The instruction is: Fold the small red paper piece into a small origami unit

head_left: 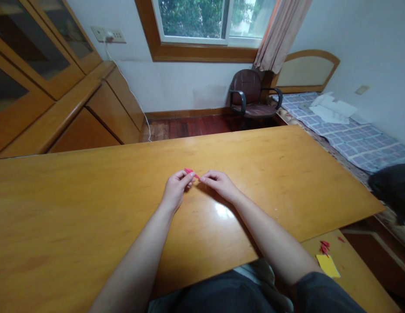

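A small piece of folded red paper point(196, 176) is held just above the wooden table point(91, 208). My left hand point(176, 187) pinches its body between thumb and fingers, and part of the paper is covered by them. At the paper's thin right end, the thumb and forefinger of my right hand point(220, 183) are closed on the tip. The exact shape of the fold is too small to make out.
On a lower surface at the right lie a yellow paper stack point(328, 266) and several small red folded pieces point(324, 248). Beyond the table stand a brown armchair point(247, 89) and a bed point(359, 134). A wooden cabinet point(71, 95) stands at the left.
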